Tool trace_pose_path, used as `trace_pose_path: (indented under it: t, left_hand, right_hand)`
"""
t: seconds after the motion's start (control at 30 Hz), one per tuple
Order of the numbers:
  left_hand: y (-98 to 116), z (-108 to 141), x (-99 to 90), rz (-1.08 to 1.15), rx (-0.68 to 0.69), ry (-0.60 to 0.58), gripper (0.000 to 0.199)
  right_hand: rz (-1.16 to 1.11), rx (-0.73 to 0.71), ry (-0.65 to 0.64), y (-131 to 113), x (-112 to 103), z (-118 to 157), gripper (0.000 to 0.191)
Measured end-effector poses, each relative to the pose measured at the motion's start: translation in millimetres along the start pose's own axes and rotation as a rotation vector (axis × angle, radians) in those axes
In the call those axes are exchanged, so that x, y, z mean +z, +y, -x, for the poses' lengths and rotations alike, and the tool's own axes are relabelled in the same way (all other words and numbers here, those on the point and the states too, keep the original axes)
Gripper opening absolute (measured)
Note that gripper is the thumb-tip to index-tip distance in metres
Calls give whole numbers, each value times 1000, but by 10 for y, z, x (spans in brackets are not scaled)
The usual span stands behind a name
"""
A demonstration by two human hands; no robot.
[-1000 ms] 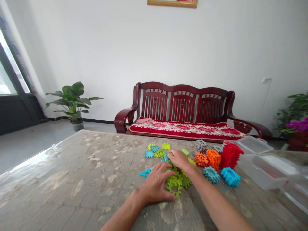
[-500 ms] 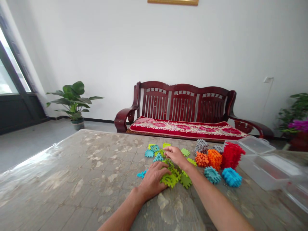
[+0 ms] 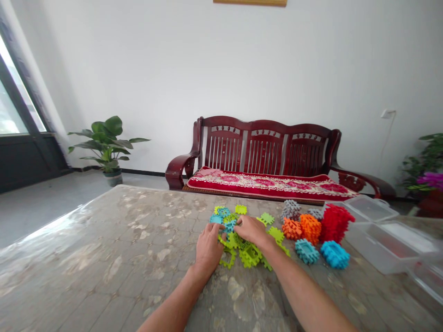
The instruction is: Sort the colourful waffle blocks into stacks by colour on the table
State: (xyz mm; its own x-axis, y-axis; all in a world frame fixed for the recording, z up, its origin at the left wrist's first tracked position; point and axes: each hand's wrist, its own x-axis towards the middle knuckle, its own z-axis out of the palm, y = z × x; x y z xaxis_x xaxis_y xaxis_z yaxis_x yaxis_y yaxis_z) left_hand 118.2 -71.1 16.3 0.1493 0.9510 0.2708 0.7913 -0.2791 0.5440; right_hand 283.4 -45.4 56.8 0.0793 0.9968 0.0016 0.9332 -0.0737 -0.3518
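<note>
My left hand [image 3: 208,244] is at the left edge of a loose pile of lime-green interlocking toy tiles [image 3: 251,256]. Its fingers are bent inward and closed, and what is under them is hidden. My right hand [image 3: 252,229] reaches in from the right, fingertips pinched at a blue tile [image 3: 229,226] between the two hands. Just beyond the left fingers lie a flat light-blue tile [image 3: 216,219] and a blue frame-shaped tile [image 3: 224,212]. A green ring-like tile [image 3: 227,260] rests beside the left wrist.
Right of the pile stand stacked orange tiles [image 3: 310,229], red tiles [image 3: 335,223], grey tiles [image 3: 290,210], teal tiles [image 3: 307,251] and blue tiles [image 3: 335,255]. A clear plastic box [image 3: 372,249] is farther right. A wooden bench [image 3: 263,152] stands behind the table [image 3: 138,240].
My left hand has moved left and away off the green tiles, uncovering several. My right hand has come down and nearer to the blue tile. The blue piece left of my left hand no longer shows.
</note>
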Motion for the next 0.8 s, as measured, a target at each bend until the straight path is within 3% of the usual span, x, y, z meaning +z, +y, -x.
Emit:
trace_pose_path:
  t: [0.27, 0.47, 0.8]
  left_hand:
    - [-2, -10, 7, -99, -30, -65, 32]
    - [-6, -12, -14, -48, -24, -63, 32]
    - [-25, -28, -9, 8, -31, -57, 32]
  right_hand:
    - [-115, -8, -37, 16, 107, -86, 43]
    - [-234, -79, -100, 61, 169, -112, 44]
    - [-135, -89, -54, -45, 145, -87, 32]
